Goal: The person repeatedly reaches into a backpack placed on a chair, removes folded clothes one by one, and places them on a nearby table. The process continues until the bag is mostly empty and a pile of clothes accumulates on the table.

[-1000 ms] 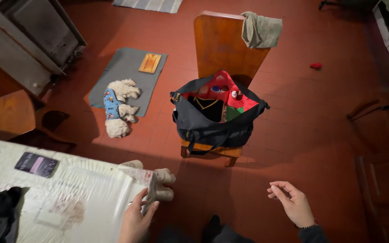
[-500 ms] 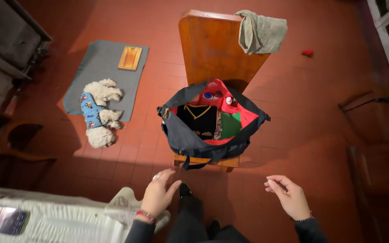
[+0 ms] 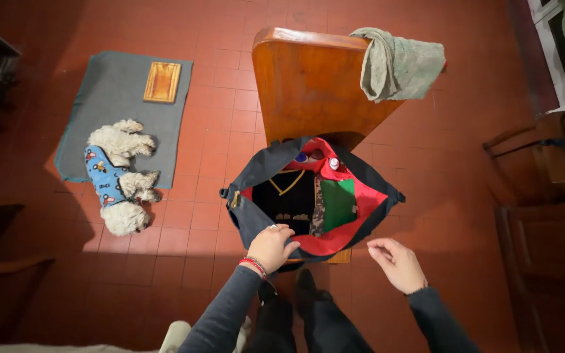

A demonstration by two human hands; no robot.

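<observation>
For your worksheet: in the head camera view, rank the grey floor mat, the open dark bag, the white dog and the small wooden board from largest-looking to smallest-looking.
1. Grey floor mat and open dark bag: too close to rank, and the bag sits nearer the camera.
2. White dog.
3. Small wooden board.

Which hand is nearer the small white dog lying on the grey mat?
Left. The left hand rests at the open bag's near rim, right of the dog; the right hand is farther right.

Perhaps 2 small containers (image 3: 325, 159) in bag (image 3: 256, 173).
</observation>
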